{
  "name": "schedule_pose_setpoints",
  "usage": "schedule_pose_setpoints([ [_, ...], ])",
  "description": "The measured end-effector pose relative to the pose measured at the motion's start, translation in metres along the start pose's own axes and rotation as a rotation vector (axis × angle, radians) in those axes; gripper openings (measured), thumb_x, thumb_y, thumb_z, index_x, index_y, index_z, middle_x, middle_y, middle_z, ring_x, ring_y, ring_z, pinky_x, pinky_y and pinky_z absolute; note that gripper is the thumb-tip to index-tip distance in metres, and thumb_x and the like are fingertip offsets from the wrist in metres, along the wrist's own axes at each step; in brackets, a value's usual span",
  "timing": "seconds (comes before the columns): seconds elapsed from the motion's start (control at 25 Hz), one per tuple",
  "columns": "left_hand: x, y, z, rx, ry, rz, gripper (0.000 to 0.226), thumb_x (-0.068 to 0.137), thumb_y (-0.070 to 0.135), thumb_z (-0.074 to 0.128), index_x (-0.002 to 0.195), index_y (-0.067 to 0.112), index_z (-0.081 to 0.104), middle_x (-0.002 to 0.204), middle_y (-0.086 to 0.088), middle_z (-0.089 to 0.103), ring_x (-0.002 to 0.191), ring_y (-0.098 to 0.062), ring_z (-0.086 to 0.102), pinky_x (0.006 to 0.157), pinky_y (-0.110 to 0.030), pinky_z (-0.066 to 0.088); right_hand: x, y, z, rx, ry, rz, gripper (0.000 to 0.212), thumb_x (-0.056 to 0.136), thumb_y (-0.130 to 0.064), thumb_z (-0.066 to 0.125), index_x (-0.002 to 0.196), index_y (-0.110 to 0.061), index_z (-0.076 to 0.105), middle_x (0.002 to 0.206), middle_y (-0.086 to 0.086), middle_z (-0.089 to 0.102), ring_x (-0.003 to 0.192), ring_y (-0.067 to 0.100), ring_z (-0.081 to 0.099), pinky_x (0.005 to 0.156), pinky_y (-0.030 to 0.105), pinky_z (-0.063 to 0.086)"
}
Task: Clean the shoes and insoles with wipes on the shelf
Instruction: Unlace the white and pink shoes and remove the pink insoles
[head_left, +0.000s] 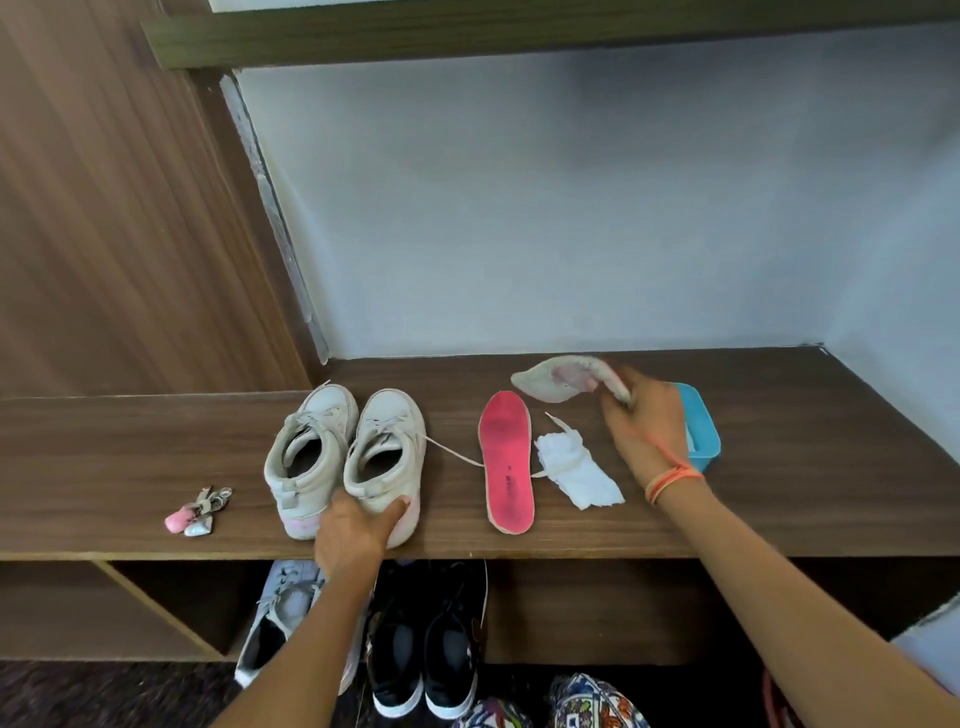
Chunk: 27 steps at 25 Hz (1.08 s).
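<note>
Two worn white low-top sneakers stand side by side, toes to the wall, near the front edge of the wood-grain shelf (104, 457). The left-side shoe (311, 457) and right-side shoe (387, 447) touch along their length. Both are smooth synthetic uppers w/ grey scuffs, open mouths and loose laces; the left-side heel has a pinkish stain.

The left hand (358, 530) grips the right-side shoe's heel, fingers curled round the back, thumb side against the sole edge.

A flat lace (454, 453) trails from that shoe under the pink insole (508, 467). That insole lies flat to the right, foam top up, long rounded shape w/ a frayed pale rim.

Just beside it lies a crumpled white wipe (576, 473), soft and wrinkled, roughly rectangular.

Further back the right hand (644, 421) pinches one end of the pale insole (550, 385), which is off the shelf, bent and blurred, greyish w/ a pink patch. An orange thread band (672, 478) sits on the wrist.

Behind the hand is a blue plastic tub (701, 431), rect. w/ rounded corners, partly hidden.

Far left lies a key bunch (197, 512) w/ a pink fob. Below the shelf are a black pair (426, 654) w/ white soles and a grey sneaker (275, 618).
</note>
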<state>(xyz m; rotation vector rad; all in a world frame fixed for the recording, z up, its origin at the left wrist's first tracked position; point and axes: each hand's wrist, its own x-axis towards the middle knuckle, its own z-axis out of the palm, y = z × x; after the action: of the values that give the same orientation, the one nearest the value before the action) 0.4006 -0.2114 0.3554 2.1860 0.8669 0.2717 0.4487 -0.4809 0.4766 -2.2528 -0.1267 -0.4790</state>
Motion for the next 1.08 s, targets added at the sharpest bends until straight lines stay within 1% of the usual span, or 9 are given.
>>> schedule_pose_setpoints([
  [0.16,-0.033,-0.002,0.019,0.180,0.302,0.465,0.078,0.069,0.013,0.077,0.136,0.002,0.038,0.140,-0.027,0.038,0.132,-0.044,0.032,0.105,-0.055,0.033,-0.019,0.036,0.040,-0.182,-0.115,-0.167,0.051,0.093,-0.007,0.049,0.141,-0.024,0.042,0.139,0.000,0.051,0.129,0.023,0.046,0.099,0.035,0.048],
  [0.24,-0.044,0.003,0.036,0.276,0.284,0.810,0.068,0.068,0.010,0.075,0.129,0.013,0.045,0.141,-0.021,0.041,0.135,-0.040,0.026,0.106,-0.053,0.028,-0.024,0.049,0.056,-0.455,-0.337,-0.164,0.060,0.096,-0.012,0.043,0.149,-0.029,0.021,0.155,-0.002,0.027,0.144,0.026,0.021,0.107,0.040,0.041],
  [0.32,-0.045,0.015,0.050,0.318,0.157,1.047,0.049,0.070,0.005,0.065,0.115,0.019,0.053,0.133,-0.010,0.047,0.129,-0.034,0.036,0.101,-0.050,0.043,-0.026,0.059,0.064,-0.718,-0.625,-0.131,0.066,0.096,-0.015,0.045,0.150,-0.033,0.011,0.158,-0.001,0.013,0.147,0.029,0.010,0.111,0.046,0.034],
  [0.4,-0.043,0.035,0.053,0.335,-0.052,1.004,0.046,0.075,0.001,0.052,0.116,0.020,0.056,0.132,-0.002,0.045,0.115,-0.029,0.053,0.084,-0.043,0.055,-0.026,0.064,0.067,-0.816,-0.814,-0.028,0.065,0.096,-0.019,0.048,0.150,-0.031,0.015,0.159,0.002,0.007,0.147,0.033,0.002,0.114,0.054,0.023],
  [0.48,-0.035,0.054,0.052,0.434,-0.191,0.837,0.047,0.086,0.005,0.046,0.130,0.022,0.046,0.143,0.004,0.033,0.105,-0.028,0.060,0.078,-0.039,0.053,-0.028,0.054,0.071,-0.842,-0.786,-0.004,0.055,0.094,-0.025,0.050,0.146,-0.024,0.031,0.156,0.006,0.017,0.146,0.034,0.006,0.112,0.058,0.018],
  [0.6,-0.017,0.073,0.055,0.523,-0.283,0.691,0.045,0.092,0.012,0.043,0.136,0.023,0.038,0.147,0.002,0.028,0.106,-0.033,0.059,0.083,-0.041,0.048,-0.042,0.029,0.093,-0.654,-0.417,-0.182,0.038,0.085,-0.037,0.056,0.115,-0.016,0.062,0.121,0.011,0.055,0.121,0.034,0.047,0.093,0.048,0.041],
  [0.8,0.004,0.070,0.060,0.618,-0.445,0.604,0.037,0.088,0.009,0.045,0.124,0.015,0.050,0.126,-0.014,0.055,0.112,-0.036,0.056,0.089,-0.041,0.047,-0.067,0.017,0.135,-0.625,-0.606,-0.169,0.050,0.068,-0.043,0.076,0.112,-0.021,0.063,0.110,0.008,0.057,0.104,0.036,0.057,0.071,0.042,0.052],
  [0.92,-0.001,0.060,0.050,0.666,-0.376,0.694,0.026,0.094,0.026,0.046,0.115,0.015,0.056,0.118,-0.009,0.058,0.109,-0.030,0.057,0.084,-0.036,0.047,-0.065,0.028,0.139,-0.698,-0.504,-0.076,0.048,0.045,-0.031,0.090,0.091,-0.030,0.075,0.086,0.001,0.070,0.078,0.032,0.068,0.045,0.033,0.053],
  [1.08,-0.013,0.050,0.024,0.611,-0.093,0.887,0.021,0.096,0.031,0.044,0.099,0.014,0.057,0.088,-0.007,0.066,0.079,-0.032,0.066,0.059,-0.034,0.047,-0.052,0.045,0.138,-0.634,-0.475,-0.065,0.053,0.098,-0.006,0.036,0.148,-0.018,0.026,0.148,0.005,0.039,0.128,0.032,0.043,0.091,0.040,0.050],
])
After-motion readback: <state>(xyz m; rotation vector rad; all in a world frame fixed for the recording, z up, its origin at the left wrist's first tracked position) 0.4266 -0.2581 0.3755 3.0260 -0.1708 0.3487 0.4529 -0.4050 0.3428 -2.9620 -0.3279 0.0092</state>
